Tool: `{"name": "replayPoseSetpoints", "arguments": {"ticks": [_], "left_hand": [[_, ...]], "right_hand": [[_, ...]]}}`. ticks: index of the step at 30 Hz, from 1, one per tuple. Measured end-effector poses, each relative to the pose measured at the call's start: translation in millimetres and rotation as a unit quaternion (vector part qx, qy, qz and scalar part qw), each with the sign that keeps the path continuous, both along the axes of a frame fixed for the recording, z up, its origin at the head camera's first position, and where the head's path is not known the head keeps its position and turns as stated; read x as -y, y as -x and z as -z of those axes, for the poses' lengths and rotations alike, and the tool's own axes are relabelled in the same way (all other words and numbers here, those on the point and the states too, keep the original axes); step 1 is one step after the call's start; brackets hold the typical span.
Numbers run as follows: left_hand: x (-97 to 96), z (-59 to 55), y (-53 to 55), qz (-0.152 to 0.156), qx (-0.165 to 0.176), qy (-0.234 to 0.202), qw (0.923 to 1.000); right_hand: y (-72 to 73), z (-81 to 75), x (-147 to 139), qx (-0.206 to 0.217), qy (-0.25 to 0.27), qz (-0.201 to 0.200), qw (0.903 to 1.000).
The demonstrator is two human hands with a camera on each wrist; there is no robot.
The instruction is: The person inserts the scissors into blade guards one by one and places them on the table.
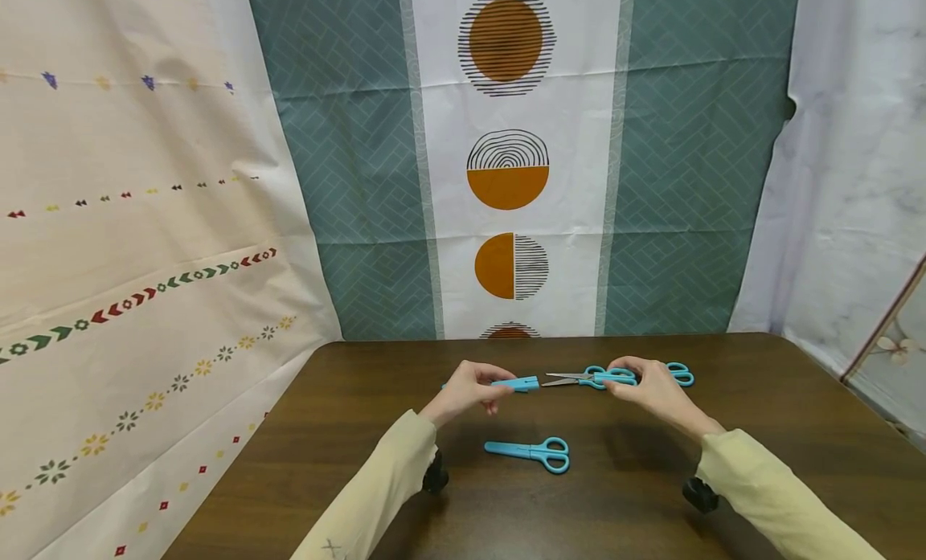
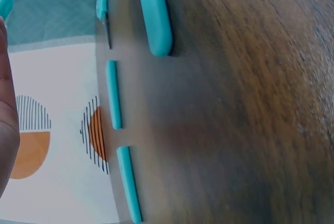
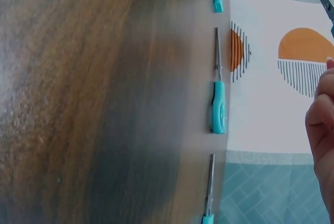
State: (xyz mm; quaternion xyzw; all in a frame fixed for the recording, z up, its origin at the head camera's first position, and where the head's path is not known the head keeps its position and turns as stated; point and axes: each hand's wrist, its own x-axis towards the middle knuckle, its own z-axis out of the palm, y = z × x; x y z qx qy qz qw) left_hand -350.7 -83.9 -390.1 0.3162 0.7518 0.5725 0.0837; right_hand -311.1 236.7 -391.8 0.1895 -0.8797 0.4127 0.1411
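My left hand point(image 1: 469, 390) pinches a light blue scissors cover point(image 1: 526, 382) above the table's far part. Opposite it, my right hand point(image 1: 653, 390) holds a pair of blue-handled scissors point(image 1: 613, 378), blades pointing left toward the cover. In the left wrist view a blade tip shows close to the held cover point(image 2: 6, 3); whether they touch I cannot tell. Beyond the hands lie bare scissors point(image 3: 218, 106) and a second bare pair point(image 1: 681, 374), partly hidden by my right hand. Two loose covers, one nearer the scissors point(image 2: 114, 96) and one farther left point(image 2: 129, 185), lie in line with them.
Closer to me, a pair of scissors in its blue cover point(image 1: 522, 450) lies with its handles to the right. The brown wooden table point(image 1: 325, 463) ends at a patterned curtain point(image 1: 369, 182) behind and a pale cloth point(image 1: 846, 182) at the right.
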Motion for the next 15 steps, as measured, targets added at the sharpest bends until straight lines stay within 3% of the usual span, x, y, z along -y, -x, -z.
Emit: {"name": "replayPoseSetpoints", "arguments": {"ticks": [15], "left_hand": [[8.4, -14.2, -1.1, 0.035, -0.012, -0.018, 0.9991]], "right_hand": [[-0.5, -10.1, 2.9, 0.023, 0.037, -0.052, 0.9977]]}}
